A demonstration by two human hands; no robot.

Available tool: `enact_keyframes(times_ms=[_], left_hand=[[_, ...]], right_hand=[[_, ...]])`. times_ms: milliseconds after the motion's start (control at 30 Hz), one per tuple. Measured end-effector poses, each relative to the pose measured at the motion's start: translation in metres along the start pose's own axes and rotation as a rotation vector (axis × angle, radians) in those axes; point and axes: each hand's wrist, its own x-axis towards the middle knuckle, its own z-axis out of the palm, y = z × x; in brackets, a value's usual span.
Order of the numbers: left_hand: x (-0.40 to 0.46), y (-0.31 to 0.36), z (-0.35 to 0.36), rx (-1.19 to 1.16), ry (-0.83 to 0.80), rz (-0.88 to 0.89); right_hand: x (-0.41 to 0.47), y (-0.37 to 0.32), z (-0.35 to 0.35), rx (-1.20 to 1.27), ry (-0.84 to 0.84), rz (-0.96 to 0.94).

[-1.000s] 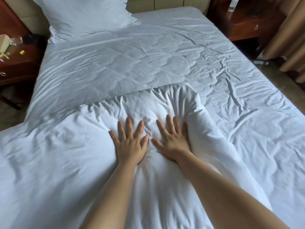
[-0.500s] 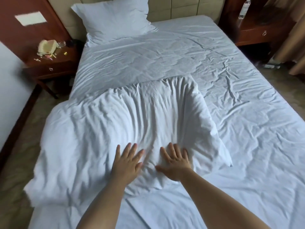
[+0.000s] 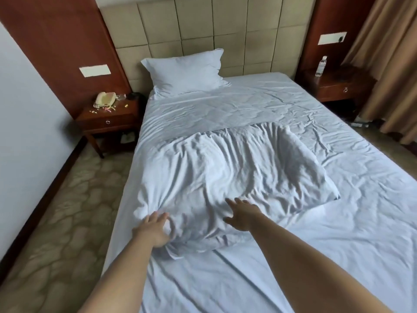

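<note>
Far left there's a brown wooden nightstand (image 3: 108,119) with a cream corded telephone (image 3: 105,99) on it. My left hand (image 3: 155,229) pinches the near-left corner of the rumpled white folded quilt (image 3: 225,168), thumb hooked round the fabric. The quilt lies mid-bed on the wrinkled white bed sheet (image 3: 338,222), well short of the 1 plump white pillow (image 3: 185,73) at the headboard. My right hand (image 3: 242,216) rests flat on its near edge, fingers spread. Clear plastic water bottle (image 3: 321,65) far right.

Facing a padded beige headboard (image 3: 203,26) between red-brown wood panels (image 3: 56,41), nightstands (image 3: 110,119) flanking both sides, tan curtains (image 3: 388,64) hanging right, possibly stone-patterned flooring (image 3: 67,211) left.
</note>
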Motion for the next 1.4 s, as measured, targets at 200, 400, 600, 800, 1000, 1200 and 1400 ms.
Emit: enact_keyframes(times_ms=[200, 400, 600, 800, 1000, 1200, 1400], left_hand=[[-0.023, -0.051, 0.0, -0.399, 0.111, 0.167], [-0.007, -0.077, -0.004, -0.718, 0.323, 0.14], [0.029, -0.076, -0.007, -1.177, 0.109, 0.01], [0.065, -0.078, -0.007, -1.327, -0.055, -0.022], [0.053, -0.082, -0.024, -1.431, -0.262, 0.136], [0.017, -0.094, -0.046, -1.561, -0.566, 0.444], [0.046, -0.14, -0.019, -1.196, -0.706, 0.448]], right_hand=[[-0.021, -0.111, 0.017, -0.026, 0.052, -0.094], [0.001, -0.168, 0.019, -0.043, 0.089, -0.135], [0.051, -0.199, 0.023, -0.001, 0.095, -0.196], [0.076, -0.225, 0.041, -0.114, 0.06, -0.069], [0.058, -0.24, 0.039, -0.254, 0.222, 0.101], [0.012, -0.276, 0.013, -0.258, 0.432, 0.328], [0.005, -0.311, 0.042, -0.154, 0.176, 0.439]])
